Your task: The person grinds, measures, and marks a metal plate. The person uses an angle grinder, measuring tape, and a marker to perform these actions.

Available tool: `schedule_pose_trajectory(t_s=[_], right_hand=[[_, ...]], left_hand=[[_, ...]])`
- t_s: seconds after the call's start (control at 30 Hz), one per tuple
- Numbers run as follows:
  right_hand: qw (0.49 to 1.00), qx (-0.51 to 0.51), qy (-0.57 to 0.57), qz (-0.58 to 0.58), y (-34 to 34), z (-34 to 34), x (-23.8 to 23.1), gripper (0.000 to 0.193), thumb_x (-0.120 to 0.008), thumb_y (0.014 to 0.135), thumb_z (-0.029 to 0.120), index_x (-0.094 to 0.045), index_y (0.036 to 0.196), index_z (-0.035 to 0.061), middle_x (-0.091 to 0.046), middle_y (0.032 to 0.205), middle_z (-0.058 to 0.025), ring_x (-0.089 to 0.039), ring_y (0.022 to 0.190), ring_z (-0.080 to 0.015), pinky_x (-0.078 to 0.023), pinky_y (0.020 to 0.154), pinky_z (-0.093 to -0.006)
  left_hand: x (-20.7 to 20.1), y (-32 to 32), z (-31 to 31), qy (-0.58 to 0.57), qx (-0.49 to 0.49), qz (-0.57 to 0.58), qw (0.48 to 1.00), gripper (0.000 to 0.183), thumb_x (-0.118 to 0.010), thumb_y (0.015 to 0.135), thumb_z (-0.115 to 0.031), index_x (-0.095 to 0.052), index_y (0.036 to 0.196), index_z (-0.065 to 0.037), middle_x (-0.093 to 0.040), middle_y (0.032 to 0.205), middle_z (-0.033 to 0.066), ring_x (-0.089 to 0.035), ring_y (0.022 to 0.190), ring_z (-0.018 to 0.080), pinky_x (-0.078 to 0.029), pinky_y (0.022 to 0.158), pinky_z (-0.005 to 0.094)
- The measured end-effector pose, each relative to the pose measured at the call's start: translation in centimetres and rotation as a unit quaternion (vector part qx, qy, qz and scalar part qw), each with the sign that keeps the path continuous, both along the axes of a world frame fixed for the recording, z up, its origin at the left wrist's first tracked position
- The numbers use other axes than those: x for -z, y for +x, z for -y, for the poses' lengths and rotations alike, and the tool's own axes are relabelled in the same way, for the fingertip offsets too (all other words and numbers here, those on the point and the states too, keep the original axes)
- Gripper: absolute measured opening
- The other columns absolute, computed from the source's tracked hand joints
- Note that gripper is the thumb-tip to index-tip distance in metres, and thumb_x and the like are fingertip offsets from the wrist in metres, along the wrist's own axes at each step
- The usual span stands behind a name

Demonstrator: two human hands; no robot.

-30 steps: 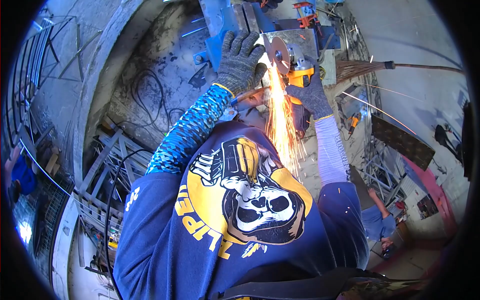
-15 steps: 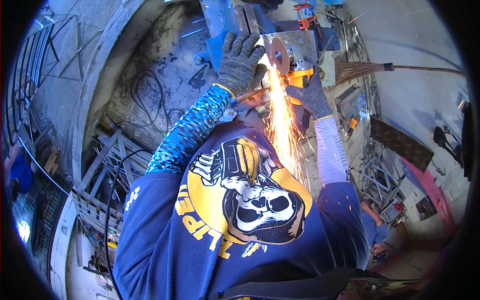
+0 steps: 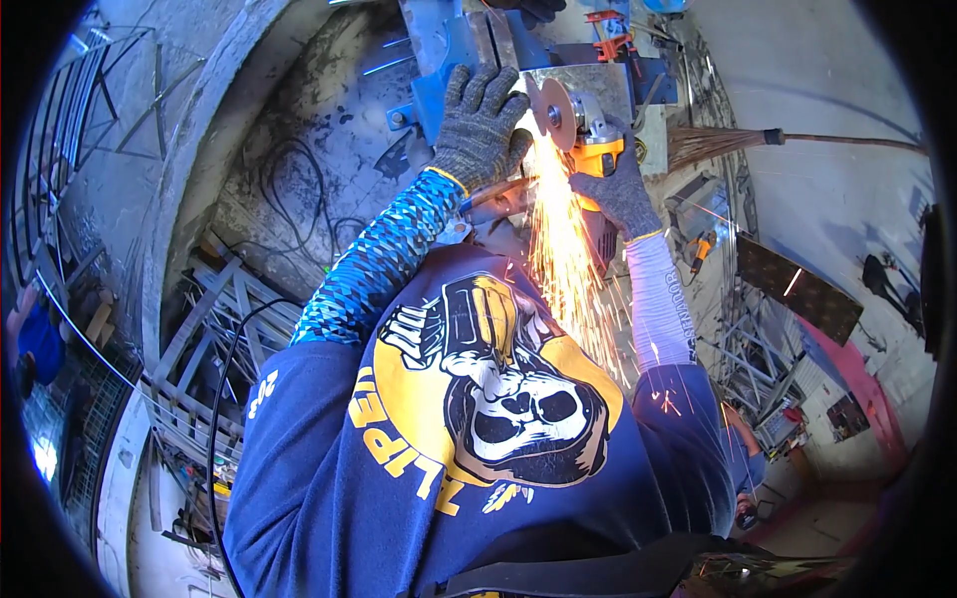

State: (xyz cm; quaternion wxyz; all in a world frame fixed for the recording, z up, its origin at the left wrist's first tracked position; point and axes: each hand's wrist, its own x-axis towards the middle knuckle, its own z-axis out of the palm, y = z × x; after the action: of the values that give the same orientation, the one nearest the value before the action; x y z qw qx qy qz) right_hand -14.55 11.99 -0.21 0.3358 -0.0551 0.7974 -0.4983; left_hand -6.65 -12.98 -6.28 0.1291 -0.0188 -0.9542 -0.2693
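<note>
My right hand, in a grey knit glove, is closed round a yellow angle grinder. Its reddish-brown disc stands upright against the edge of a metal piece; the exact contact point is lost in glare. Bright sparks stream from there toward my chest. My left hand, gloved alike, rests with fingers stretched over the blue metal vise and the metal next to it, just left of the disc. Its thumb side is close to the sparks.
Red clamp parts stand beyond the metal piece. A broom lies to the right, above another yellow power tool. Black cable coils on the floor at left, near stacked metal frames. Another person is at lower right.
The spark stream has fanned out wider toward my right sleeve. Both hands and the grinder stay almost where they were. The person at lower right has shifted slightly.
</note>
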Motion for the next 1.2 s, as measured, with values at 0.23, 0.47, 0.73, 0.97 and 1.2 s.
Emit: schedule_pose_trajectory(t_s=[0.23,0.47,0.73,0.97,1.2], right_hand=[[0.999,-0.021,0.018,-0.034,-0.4,0.0,0.5,0.107,-0.093,0.067,0.008,-0.033,0.154,0.0078,-0.054,0.143,-0.0134,-0.058,0.128,-0.0263,-0.05,0.113,-0.0413],[0.999,0.017,0.005,0.04,-0.4,0.9,-1.1,0.106,-0.094,0.068,0.01,-0.033,0.155,0.0079,-0.055,0.143,-0.0137,-0.058,0.13,-0.0272,-0.05,0.113,-0.0418],[1.0,-0.024,-0.001,-0.014,-0.8,-0.1,0.6,0.105,-0.093,0.069,0.011,-0.033,0.154,0.0073,-0.056,0.14,-0.0143,-0.059,0.128,-0.0291,-0.05,0.112,-0.0435],[1.0,-0.012,0.018,-0.008,-0.8,0.4,-0.4,0.105,-0.093,0.068,0.014,-0.034,0.154,0.007,-0.056,0.139,-0.0136,-0.061,0.124,-0.0284,-0.052,0.11,-0.0426],[1.0,-0.007,0.005,-0.006,-0.9,0.1,0.0,0.105,-0.093,0.067,0.014,-0.036,0.154,0.008,-0.057,0.138,-0.0131,-0.062,0.121,-0.0269,-0.054,0.106,-0.0409]], left_hand=[[0.4,-0.1,0.1,-0.002,0.005,-0.009,1.0,0.056,-0.078,0.084,-0.038,-0.068,0.133,-0.011,-0.051,0.159,0.0197,-0.041,0.151,0.044,-0.021,0.128,0.0672],[0.1,0.1,0.1,0.009,0.002,-0.004,1.0,0.055,-0.078,0.085,-0.037,-0.068,0.132,-0.012,-0.051,0.159,0.0197,-0.04,0.152,0.044,-0.021,0.128,0.0678],[-0.1,0.1,0.0,0.015,0.007,0.006,1.0,0.054,-0.078,0.086,-0.037,-0.067,0.132,-0.012,-0.05,0.159,0.0194,-0.04,0.152,0.0447,-0.021,0.128,0.0682],[-0.4,0.1,-0.1,0.008,0.003,0.007,1.0,0.054,-0.077,0.086,-0.037,-0.068,0.132,-0.012,-0.05,0.159,0.0191,-0.04,0.152,0.0445,-0.021,0.128,0.0677],[-0.3,0.0,-0.1,0.015,0.005,0.004,1.0,0.053,-0.077,0.086,-0.037,-0.068,0.132,-0.012,-0.05,0.159,0.0196,-0.04,0.152,0.044,-0.021,0.128,0.0675]])
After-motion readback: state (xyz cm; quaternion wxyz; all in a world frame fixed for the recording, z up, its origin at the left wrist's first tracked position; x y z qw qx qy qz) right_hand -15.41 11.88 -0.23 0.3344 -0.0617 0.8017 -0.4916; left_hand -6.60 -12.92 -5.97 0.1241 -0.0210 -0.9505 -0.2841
